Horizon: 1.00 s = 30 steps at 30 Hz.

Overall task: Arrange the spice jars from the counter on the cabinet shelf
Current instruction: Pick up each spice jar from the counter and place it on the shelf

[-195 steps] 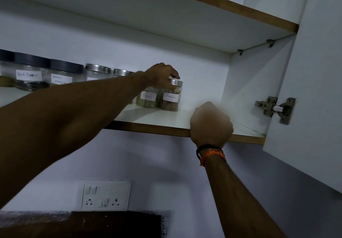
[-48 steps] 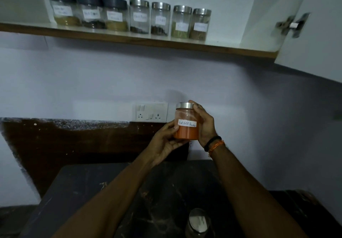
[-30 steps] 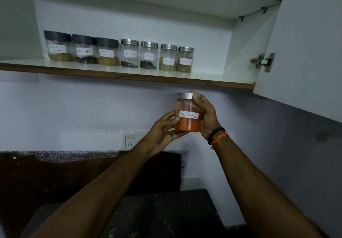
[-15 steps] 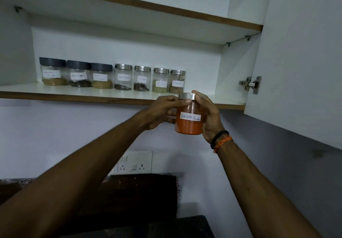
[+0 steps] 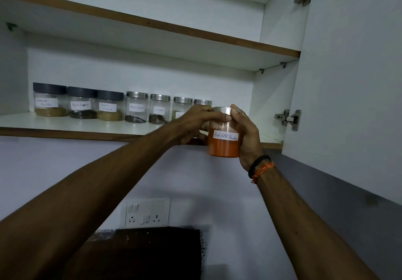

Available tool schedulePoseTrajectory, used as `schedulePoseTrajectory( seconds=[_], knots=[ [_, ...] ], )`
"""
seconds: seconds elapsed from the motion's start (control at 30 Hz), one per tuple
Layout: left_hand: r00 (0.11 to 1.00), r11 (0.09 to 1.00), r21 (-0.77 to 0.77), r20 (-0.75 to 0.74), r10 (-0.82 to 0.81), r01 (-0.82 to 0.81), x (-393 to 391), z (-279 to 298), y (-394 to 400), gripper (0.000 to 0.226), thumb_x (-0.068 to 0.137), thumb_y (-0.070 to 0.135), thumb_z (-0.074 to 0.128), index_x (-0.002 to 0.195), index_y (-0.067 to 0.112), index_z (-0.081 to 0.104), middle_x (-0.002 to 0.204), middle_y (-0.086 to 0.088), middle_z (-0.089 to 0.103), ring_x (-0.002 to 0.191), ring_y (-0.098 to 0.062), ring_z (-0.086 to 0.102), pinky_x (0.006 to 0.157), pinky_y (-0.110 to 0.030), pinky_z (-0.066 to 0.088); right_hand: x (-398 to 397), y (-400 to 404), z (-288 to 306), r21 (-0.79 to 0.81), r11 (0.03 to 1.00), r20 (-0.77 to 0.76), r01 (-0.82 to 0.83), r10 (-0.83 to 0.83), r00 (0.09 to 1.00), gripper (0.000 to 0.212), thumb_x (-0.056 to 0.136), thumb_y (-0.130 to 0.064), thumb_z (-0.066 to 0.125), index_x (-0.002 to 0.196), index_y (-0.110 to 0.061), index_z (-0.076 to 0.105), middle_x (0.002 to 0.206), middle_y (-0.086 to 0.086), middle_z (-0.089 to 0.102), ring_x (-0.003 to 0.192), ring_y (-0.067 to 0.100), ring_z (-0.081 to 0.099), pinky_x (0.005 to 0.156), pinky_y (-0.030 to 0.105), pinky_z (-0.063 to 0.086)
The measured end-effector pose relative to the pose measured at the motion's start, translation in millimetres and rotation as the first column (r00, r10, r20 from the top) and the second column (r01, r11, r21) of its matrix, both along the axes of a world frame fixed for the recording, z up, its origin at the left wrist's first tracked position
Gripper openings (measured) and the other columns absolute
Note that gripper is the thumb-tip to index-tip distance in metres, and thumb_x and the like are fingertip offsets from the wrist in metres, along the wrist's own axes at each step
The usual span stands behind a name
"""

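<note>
Both grips clamped one clear glass jar of orange-red chilli powder: left hand curled at its steel lid, right hand wrapped round its side, just before the white cabinet shelf edge, right of seven labelled spice jars.

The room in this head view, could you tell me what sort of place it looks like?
Most likely a home kitchen: a wall cabinet shelf carries a row of labelled spice jars, both hands lift a red chilli powder jar towards it, and a switch socket sits below.
</note>
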<state>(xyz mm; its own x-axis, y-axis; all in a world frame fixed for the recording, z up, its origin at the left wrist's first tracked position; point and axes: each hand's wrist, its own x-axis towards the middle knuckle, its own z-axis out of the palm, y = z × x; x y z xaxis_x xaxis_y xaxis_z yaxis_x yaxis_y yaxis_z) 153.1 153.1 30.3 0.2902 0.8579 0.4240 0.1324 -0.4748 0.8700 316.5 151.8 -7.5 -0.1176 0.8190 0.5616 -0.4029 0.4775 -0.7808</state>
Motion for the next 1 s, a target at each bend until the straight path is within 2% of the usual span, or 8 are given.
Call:
schedulePoseTrajectory(
  seconds=[0.17, 0.3, 0.43, 0.53, 0.63, 0.7, 0.83, 1.0],
  knots=[
    [0.998, 0.997, 0.058, 0.029, 0.051, -0.052, 4.1, 7.1, 19.1, 0.049, 0.076, 0.035, 0.081, 0.114, 0.006, 0.066, 0.109, -0.013, 0.074, 0.101, -0.032, 0.072, 0.071, -0.039, 0.060, 4.2, 21.0, 5.5, 0.031, 0.999, 0.003, 0.025, -0.025, 1.000, 0.047, 0.095, -0.052, 0.050, 0.132, -0.023, 0.058, 0.128, 0.005, 0.065, 0.115, 0.028, 0.063, 0.093, 0.051, 0.054],
    [0.993, 0.996, 0.045, 0.093, 0.069, -0.074, 2.2, 14.4, 36.8, 0.048, 0.080, 0.028, 0.080, 0.118, 0.002, 0.064, 0.114, -0.019, 0.071, 0.103, -0.040, 0.070, 0.077, -0.045, 0.061, 9.9, 49.2, 7.4, -0.025, 0.930, 0.031, 0.367, -0.367, 0.930, 0.048, 0.101, -0.051, 0.036, 0.115, -0.017, 0.067, 0.111, 0.004, 0.070, 0.106, 0.020, 0.065, 0.100, 0.044, 0.049],
    [0.994, 0.998, 0.009, 0.085, 0.063, -0.065, -0.5, 25.8, 55.8, 0.053, 0.080, 0.029, 0.079, 0.123, 0.003, 0.062, 0.116, -0.015, 0.071, 0.108, -0.036, 0.069, 0.083, -0.047, 0.061, 18.2, 84.0, 5.1, 0.051, 0.690, 0.173, 0.722, -0.718, 0.674, 0.040, 0.100, -0.043, 0.042, 0.090, -0.016, 0.070, 0.091, -0.001, 0.071, 0.093, 0.020, 0.065, 0.085, 0.037, 0.051],
    [0.995, 0.997, 0.009, 0.057, 0.079, -0.080, -2.0, 32.9, 69.6, 0.050, 0.081, 0.030, 0.078, 0.122, 0.005, 0.061, 0.111, -0.010, 0.071, 0.102, -0.029, 0.070, 0.068, -0.039, 0.060, 29.7, 105.5, 0.3, 0.255, 0.541, 0.319, 0.801, -0.829, 0.459, 0.031, 0.099, -0.034, 0.048, 0.089, -0.014, 0.068, 0.085, 0.002, 0.068, 0.082, 0.021, 0.062, 0.064, 0.023, 0.039],
    [0.996, 0.997, 0.006, 0.044, 0.078, -0.078, -2.3, 35.5, 86.4, 0.045, 0.082, 0.029, 0.078, 0.118, 0.008, 0.062, 0.108, -0.008, 0.070, 0.100, -0.027, 0.069, 0.060, -0.034, 0.059, 41.8, 119.1, -7.5, 0.423, 0.374, 0.408, 0.825, -0.892, 0.194, 0.028, 0.097, -0.030, 0.048, 0.092, -0.012, 0.069, 0.084, 0.007, 0.069, 0.073, 0.022, 0.058, 0.064, 0.026, 0.042],
    [0.997, 0.997, -0.011, 0.028, 0.077, -0.076, -1.4, 35.3, 100.1, 0.043, 0.082, 0.028, 0.078, 0.116, 0.010, 0.061, 0.110, -0.009, 0.069, 0.102, -0.029, 0.068, 0.063, -0.037, 0.060, 45.3, 121.5, -12.1, 0.467, 0.293, 0.405, 0.834, -0.910, 0.093, 0.029, 0.094, -0.030, 0.049, 0.085, -0.013, 0.071, 0.075, 0.007, 0.067, 0.065, 0.023, 0.054, 0.061, 0.027, 0.040],
    [0.997, 0.996, -0.030, -0.014, 0.081, -0.081, 1.5, 34.9, 130.4, 0.040, 0.080, 0.031, 0.080, 0.111, 0.017, 0.061, 0.112, -0.009, 0.067, 0.102, -0.029, 0.068, 0.069, -0.040, 0.062, 44.8, 122.0, -15.9, 0.479, 0.244, 0.337, 0.843, -0.938, 0.080, 0.028, 0.089, -0.027, 0.054, 0.071, -0.013, 0.070, 0.056, 0.001, 0.054, 0.051, 0.020, 0.047, 0.053, 0.023, 0.031],
    [0.993, 0.995, -0.004, -0.064, 0.099, -0.100, 6.5, 31.5, 161.0, 0.043, 0.076, 0.034, 0.082, 0.110, 0.020, 0.060, 0.113, -0.006, 0.068, 0.104, -0.027, 0.068, 0.073, -0.037, 0.061, 44.9, 123.8, -17.2, 0.475, 0.239, 0.304, 0.847, -0.948, 0.097, 0.026, 0.088, -0.027, 0.056, 0.069, -0.014, 0.070, 0.054, -0.001, 0.052, 0.050, 0.018, 0.046, 0.054, 0.023, 0.034]
  ],
)
